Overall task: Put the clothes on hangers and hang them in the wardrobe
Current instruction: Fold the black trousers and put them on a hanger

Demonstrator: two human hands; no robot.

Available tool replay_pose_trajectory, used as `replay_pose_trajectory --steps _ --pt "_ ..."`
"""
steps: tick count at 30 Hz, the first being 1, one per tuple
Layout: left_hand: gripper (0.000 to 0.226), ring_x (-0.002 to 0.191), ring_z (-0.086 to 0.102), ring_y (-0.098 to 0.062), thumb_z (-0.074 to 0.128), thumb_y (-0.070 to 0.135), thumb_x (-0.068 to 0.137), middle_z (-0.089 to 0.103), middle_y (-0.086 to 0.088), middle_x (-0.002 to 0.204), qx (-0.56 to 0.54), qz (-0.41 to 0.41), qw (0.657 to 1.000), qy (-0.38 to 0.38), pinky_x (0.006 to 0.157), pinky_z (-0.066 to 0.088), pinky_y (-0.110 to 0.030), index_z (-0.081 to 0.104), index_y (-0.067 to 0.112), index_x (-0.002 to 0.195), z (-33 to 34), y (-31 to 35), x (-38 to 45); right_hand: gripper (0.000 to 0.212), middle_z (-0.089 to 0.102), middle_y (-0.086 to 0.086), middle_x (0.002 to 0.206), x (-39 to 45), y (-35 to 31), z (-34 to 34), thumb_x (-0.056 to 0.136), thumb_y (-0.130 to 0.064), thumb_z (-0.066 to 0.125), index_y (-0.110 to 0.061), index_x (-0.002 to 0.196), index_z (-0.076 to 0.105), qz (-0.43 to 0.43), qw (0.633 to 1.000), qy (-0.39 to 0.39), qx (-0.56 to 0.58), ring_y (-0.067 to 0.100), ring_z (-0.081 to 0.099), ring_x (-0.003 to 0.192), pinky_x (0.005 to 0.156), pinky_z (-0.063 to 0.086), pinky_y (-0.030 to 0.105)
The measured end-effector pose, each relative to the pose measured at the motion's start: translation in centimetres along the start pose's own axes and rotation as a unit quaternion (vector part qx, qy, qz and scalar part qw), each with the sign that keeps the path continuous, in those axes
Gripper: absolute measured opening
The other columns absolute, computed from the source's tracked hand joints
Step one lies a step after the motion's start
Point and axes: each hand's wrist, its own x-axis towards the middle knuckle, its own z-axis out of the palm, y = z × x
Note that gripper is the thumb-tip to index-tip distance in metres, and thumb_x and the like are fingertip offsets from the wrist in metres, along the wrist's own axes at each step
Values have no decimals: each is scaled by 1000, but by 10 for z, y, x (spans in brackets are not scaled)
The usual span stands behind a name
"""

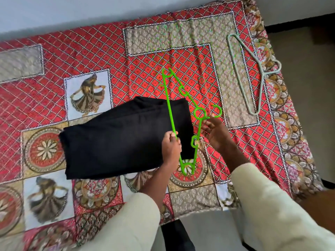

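A folded black garment [116,140] lies on the patterned bedspread [72,57], left of centre. A bright green plastic hanger [169,104] is held above its right end, its straight bar running over the cloth. My left hand [171,146] grips that straight bar near its lower end. My right hand [215,132] pinches the hanger's shaped side just below the ring and the hook. A pale grey-green hanger [243,73] lies flat on the bedspread at the far right.
The bed's right edge [297,113] drops to a bare floor [311,84]. A light wall [72,13] runs along the far side of the bed. Something dark [176,236] shows at the bottom between my cream sleeves.
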Motion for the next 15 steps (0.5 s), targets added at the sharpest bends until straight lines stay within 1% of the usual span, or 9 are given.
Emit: replay_pose_trajectory --steps 2,3,4,6,7,9,11,13,15 --pt "17 51 45 -16 38 14 104 52 -3 67 53 -14 998 -10 43 38 -22 53 13 97 6 -16 0 23 59 -5 62 7 0 -12 101 -29 49 -18 82 56 22 999 28 -9 7 56 55 57 45 23" --pt "14 57 53 -21 39 14 102 58 -5 73 96 -22 995 -11 49 45 -25 54 15 100 7 -23 1 25 59 -5 59 10 0 -18 101 -27 48 -16 81 57 31 999 30 -19 7 55 54 58 43 23" --pt "14 70 61 -27 42 14 99 64 -8 85 156 -32 987 -11 61 53 -31 55 16 104 8 -27 0 27 60 -5 57 12 -1 -23 102 -25 47 -14 81 59 38 999 28 -27 7 54 54 58 44 23" --pt "23 98 61 -33 49 12 95 62 -13 112 281 -27 959 20 85 52 -40 56 14 117 11 -32 -4 26 63 -5 56 14 2 -30 103 -23 46 -12 85 61 47 998 19 -36 6 56 52 54 49 21" --pt "28 106 56 -33 53 10 93 56 -14 119 324 8 944 53 90 47 -40 55 11 121 12 -33 -8 23 65 -5 58 15 6 -34 103 -22 47 -12 87 61 51 998 18 -33 5 59 51 53 51 21" --pt "26 110 52 -32 58 8 91 51 -13 120 367 117 918 95 91 43 -40 55 8 117 16 -24 -13 17 70 -4 63 15 11 -38 101 -19 50 -15 89 60 58 998 19 -20 6 64 55 55 55 20" --pt "20 109 54 -31 58 13 93 54 -12 117 415 185 889 54 88 45 -41 55 8 112 25 -11 -13 13 71 -3 67 18 14 -41 100 -18 52 -16 89 60 63 998 25 -18 9 65 60 58 57 22" --pt "27 109 57 -32 59 16 93 55 -14 120 466 202 862 15 88 47 -40 52 7 117 38 0 -3 12 72 -2 71 24 15 -45 99 -16 53 -17 90 61 66 997 25 -19 10 68 63 61 58 25" --pt "49 109 59 -32 63 21 90 53 -17 124 526 180 831 5 85 51 -38 43 1 130 53 10 10 11 73 -1 74 28 16 -47 99 -16 53 -17 92 61 67 997 19 -20 10 70 65 62 58 26"
